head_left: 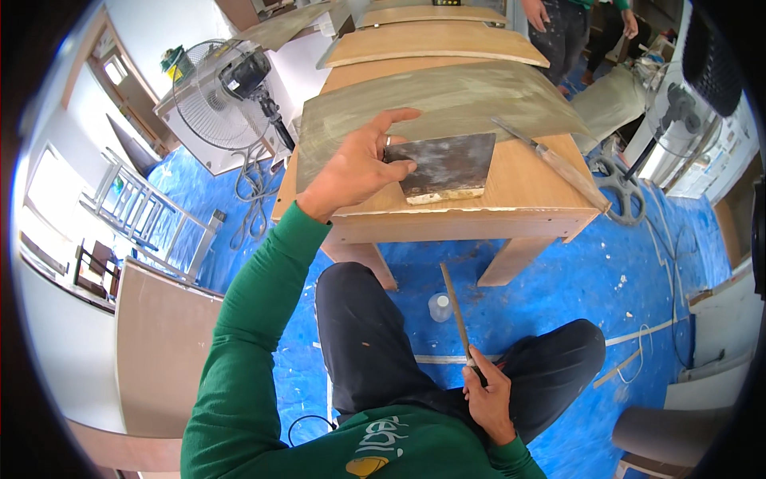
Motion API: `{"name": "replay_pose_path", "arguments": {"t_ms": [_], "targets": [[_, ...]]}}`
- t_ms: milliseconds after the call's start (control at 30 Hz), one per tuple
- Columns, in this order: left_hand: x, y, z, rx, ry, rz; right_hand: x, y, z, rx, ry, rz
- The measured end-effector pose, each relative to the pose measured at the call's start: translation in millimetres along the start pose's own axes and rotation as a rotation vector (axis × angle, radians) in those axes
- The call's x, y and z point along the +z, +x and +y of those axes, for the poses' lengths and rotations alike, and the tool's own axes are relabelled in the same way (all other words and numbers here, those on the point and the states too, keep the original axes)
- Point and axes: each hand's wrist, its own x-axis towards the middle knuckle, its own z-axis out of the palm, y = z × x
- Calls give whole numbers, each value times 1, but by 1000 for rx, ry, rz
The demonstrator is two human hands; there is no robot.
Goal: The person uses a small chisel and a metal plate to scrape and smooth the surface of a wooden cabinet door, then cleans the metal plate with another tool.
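My left hand [359, 164] grips a thin, dark, rectangular plate [447, 164] by its left end, thumb on the near face and index finger stretched out. A ragged cream-coloured strip runs along the plate's lower edge. The plate is held over the near edge of the wooden table [363, 227]. Above my right thigh, my right hand [488, 395] is closed round the handle of a long, narrow file-like tool [456, 311], its blade pointing up and away. A second narrow-bladed tool with a worn wooden handle [570, 174] lies at the table's right corner.
A curved greenish-brown sheet [343, 112] covers much of the tabletop, with wooden boards [439, 44] behind. Fans stand left [223, 96] and right [678, 112]. A clear bottle [440, 306] is on the blue floor sheeting [383, 319]. Another person [558, 36] stands far right; a ladder [148, 207] is left.
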Motion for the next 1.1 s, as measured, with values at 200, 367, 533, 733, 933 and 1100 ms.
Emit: {"name": "replay_pose_path", "arguments": {"t_ms": [200, 367, 533, 733, 933, 1100], "targets": [[1, -6, 11, 20, 120, 41, 1, 0, 0, 32, -3, -3], [4, -7, 5, 46, 109, 78, 1, -1, 1, 60, 10, 0], [4, -7, -2, 26, 83, 95, 2, -2, -1, 53, 23, -3], [22, -4, -32, -21, -371, 173, 0, -7, -12, 73, 73, 38], [23, -27, -28, -149, -399, 177, -64, 7, -71, -534, -456, 336], [73, -74, -19, 5, -639, 196, -100, 97, -181, -726, -759, 521]]}}
